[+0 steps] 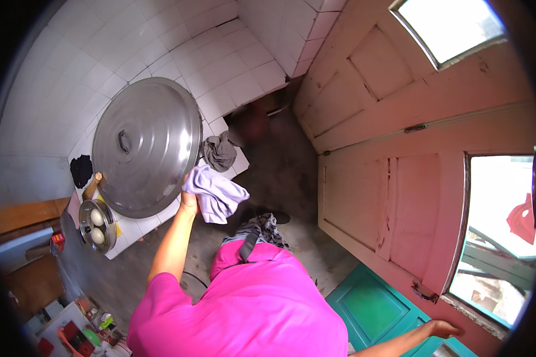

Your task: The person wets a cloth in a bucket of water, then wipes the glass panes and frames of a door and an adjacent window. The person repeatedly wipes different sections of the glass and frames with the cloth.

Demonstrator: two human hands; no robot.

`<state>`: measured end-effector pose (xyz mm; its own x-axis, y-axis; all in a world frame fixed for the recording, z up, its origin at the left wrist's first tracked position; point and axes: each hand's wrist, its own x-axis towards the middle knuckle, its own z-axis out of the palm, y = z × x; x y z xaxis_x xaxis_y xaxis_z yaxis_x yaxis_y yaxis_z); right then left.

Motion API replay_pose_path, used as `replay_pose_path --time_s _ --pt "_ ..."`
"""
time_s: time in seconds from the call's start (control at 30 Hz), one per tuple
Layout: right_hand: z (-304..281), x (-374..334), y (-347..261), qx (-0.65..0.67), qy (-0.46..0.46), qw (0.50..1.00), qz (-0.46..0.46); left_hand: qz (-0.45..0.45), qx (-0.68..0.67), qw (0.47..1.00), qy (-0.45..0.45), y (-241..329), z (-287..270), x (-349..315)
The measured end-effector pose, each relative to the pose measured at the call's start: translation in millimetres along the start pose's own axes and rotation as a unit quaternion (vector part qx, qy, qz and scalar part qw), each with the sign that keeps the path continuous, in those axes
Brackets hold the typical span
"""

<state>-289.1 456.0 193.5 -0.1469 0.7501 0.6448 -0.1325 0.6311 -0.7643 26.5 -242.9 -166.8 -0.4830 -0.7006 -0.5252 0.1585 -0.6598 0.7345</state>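
My left hand (190,201) is closed round a crumpled lavender cloth (215,191), which hangs to the right of my fingers. This hand is in front of the near right edge of a large round metal lid (146,146) that lies on a white-tiled stove top. Beyond the cloth, a grey rag (220,152) is bunched at the corner of the tiles. Far to the right, my right hand (442,329) reaches out beside the lower part of a pink wooden door (393,208). Its fingers look loosely extended, with nothing seen in them.
A glass-lidded pot (97,226) with round pale items stands left of the big lid, near a black cloth (81,171). A green door panel (372,300) stands at the lower right. Cluttered household goods (83,330) fill the lower left.
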Motion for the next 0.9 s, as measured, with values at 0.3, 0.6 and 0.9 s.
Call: replay_pose_path --time_s 0.3,0.6,0.9 --pt "-18 0 6 0.003 -0.015 1.000 0.006 -0.102 -0.159 0.940 -0.282 13 202 -14" --pt "-22 -15 43 0.067 -0.058 0.996 -0.008 -0.088 -0.040 0.847 -0.524 39 455 -100" --pt "-17 -27 29 0.035 -0.069 0.995 -0.062 0.706 0.222 0.439 -0.509 16 624 -169"
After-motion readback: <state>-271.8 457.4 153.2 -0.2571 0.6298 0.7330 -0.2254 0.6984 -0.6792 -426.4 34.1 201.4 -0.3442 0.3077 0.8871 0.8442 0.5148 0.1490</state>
